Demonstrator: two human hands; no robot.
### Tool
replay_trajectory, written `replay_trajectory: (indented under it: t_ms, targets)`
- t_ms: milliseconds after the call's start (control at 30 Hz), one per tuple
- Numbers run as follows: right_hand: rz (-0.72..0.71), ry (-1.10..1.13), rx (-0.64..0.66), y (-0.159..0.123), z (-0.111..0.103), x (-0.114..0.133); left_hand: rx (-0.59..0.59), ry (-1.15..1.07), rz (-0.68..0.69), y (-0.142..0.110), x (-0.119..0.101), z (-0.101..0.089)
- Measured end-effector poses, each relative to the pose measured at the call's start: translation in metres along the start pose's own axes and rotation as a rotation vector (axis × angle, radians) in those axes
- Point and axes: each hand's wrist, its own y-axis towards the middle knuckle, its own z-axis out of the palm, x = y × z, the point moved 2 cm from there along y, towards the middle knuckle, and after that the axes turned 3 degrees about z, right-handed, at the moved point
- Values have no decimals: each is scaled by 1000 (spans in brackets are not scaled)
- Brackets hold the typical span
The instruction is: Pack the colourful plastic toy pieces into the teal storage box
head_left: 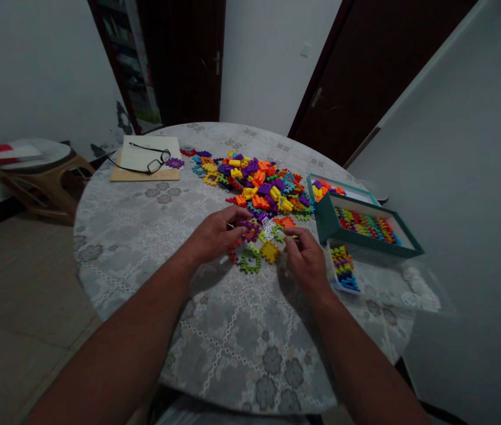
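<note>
My left hand [218, 235] is closed, its thumb and fingertips pinching a purple toothed gear piece [251, 230] with a reddish middle. Across from it, my right hand [307, 257] has its fingers curled, with the tips at the edge of a light green gear piece [278, 233]. White plastic pieces [268, 226] lie between the two hands. Just below are a yellow gear piece [270, 252] and a green square toothed ring [250, 261] on the tablecloth. An orange piece [285, 222] lies beyond my right fingertips.
A heap of colourful plastic pieces [259, 183] covers the table [232, 342] beyond my hands. At right stand a teal box [367, 227] of sorted pieces, a clear tub [344, 270] and a plastic bag [418, 289]. Eyeglasses [155, 167] rest on a pad [144, 147] at left.
</note>
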Motion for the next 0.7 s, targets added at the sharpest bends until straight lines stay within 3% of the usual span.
replay_trajectory:
  t_ms: [100, 167, 300, 400, 533, 700]
  targets:
    - [22, -128, 2, 3, -5, -6, -67, -20, -43, 1, -1, -11]
    - [28, -237, 95, 0, -1, -6, -61, -65, -37, 1, 0, -10]
    - [85, -355, 189, -6, 8, -4, 64, -155, 11, -1, 1, 2]
    - [124, -262, 198, -4, 9, -6, 149, -112, 57, -3, 2, 11]
    - [151, -23, 146, 0, 7, -9, 178, -11, 75, -4, 5, 17]
    - [15, 41, 22, -3, 7, 6, 159, 40, 94, -5, 5, 18]
